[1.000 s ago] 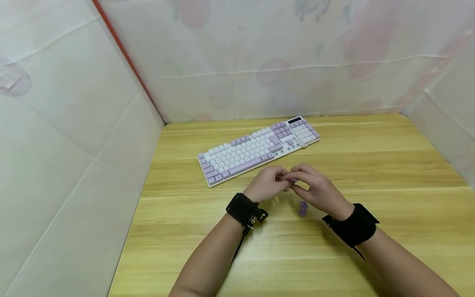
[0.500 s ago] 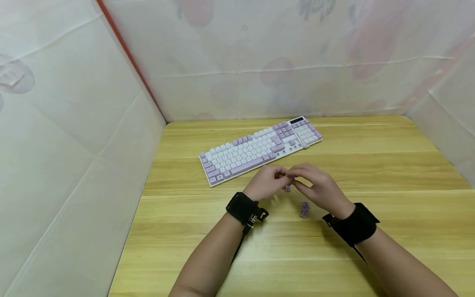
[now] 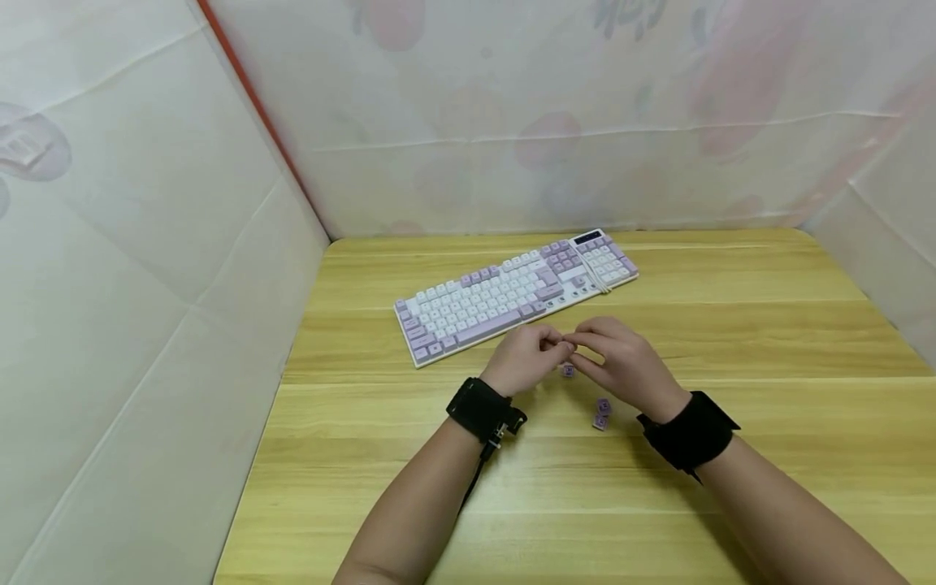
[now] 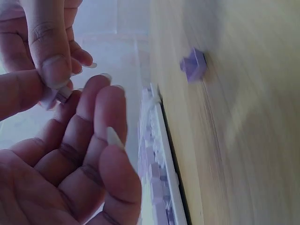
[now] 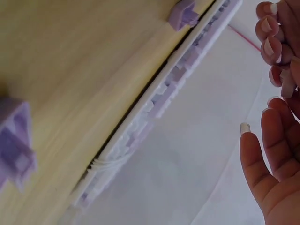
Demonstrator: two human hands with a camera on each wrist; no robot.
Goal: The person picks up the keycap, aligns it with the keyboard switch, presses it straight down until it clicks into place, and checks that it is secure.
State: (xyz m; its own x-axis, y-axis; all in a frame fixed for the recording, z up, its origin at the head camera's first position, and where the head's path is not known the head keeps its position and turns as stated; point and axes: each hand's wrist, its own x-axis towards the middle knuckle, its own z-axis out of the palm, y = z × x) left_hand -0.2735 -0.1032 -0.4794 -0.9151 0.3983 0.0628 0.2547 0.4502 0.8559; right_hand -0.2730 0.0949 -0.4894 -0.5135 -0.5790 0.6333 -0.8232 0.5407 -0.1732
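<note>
I have the left hand [image 3: 521, 359] and right hand [image 3: 627, 370] pinching one keycap [image 5: 288, 86], other fingers loosely curled; handling it likely calls next for steadiness.

Even, diffuse light up top, haze at the wrists

The head view is bright and fairly crisp. Soft shadows spread beneath the hands [image 3: 525, 361] and the right forearm [image 3: 797, 508] onto the counter [image 3: 351, 455], whose near part carries a paler sheen. Prints on the cloth behind the counter's back edge look washed out; the keyboard's [image 3: 483, 301] legends are too small to read. The left wrist view is soft and bluish, its background pale, the palm shaded, a loose keycap [image 4: 196, 66] smeared at the edges. The right wrist view is dimmer, the nearest keycap [image 5: 16, 140] badly out of focus.
</note>
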